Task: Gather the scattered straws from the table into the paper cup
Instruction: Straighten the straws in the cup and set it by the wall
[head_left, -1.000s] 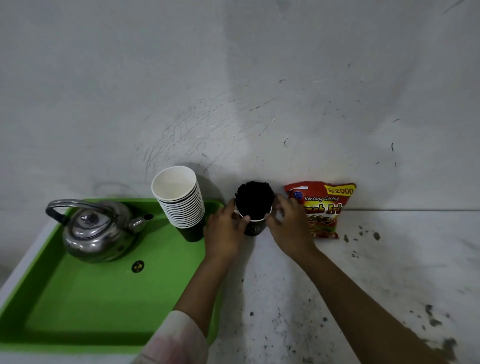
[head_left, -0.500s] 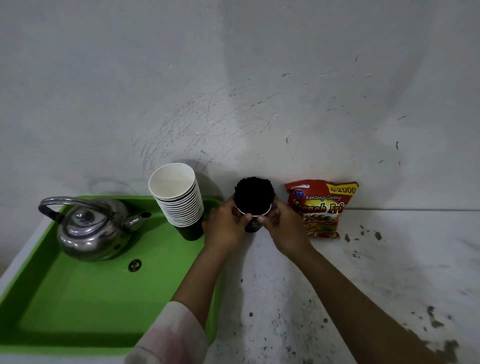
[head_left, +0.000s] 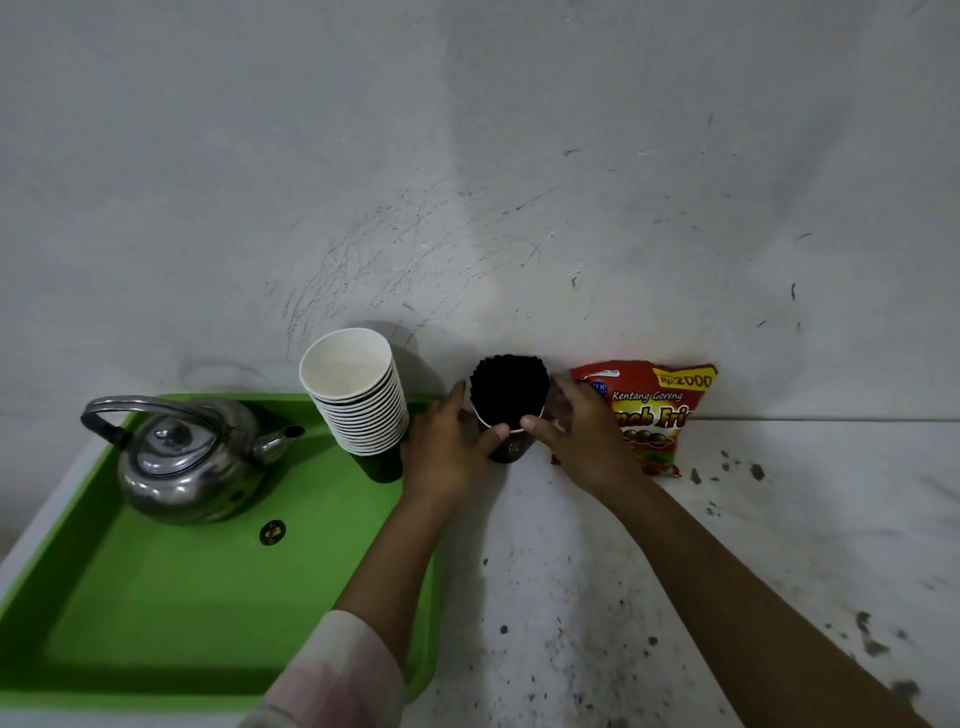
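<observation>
Grip: both hands close round the paper cup (head_left: 511, 446), left hand (head_left: 449, 451) on its left side, right hand (head_left: 582, 441) on its right, thumbs meeting at the near rim; fingers curled and touching the cup wall, nothing else held.
Tabletop (head_left: 727, 545): white, speckled with dark flecks; no loose straw shows on it that I can tell.
Green tray (head_left: 156, 613): at the left, just beside the left forearm.
Kettle (head_left: 187, 457): steel, sitting at the back of the tray.
Snack packet (head_left: 660, 410): red, leaning on the wall, partly behind the right hand.
Cup stack (head_left: 358, 395): white-lined, tilted, standing on the tray just left of the left hand.
Straws (head_left: 509, 389): a dense black bundle standing upright in the cup, long axis vertical, ends rising above the rim directly between the two hands; neither hand is nearer.
Judgement: the gathering looks essentially done; what remains is likely steadying or squaring the bundle.
</observation>
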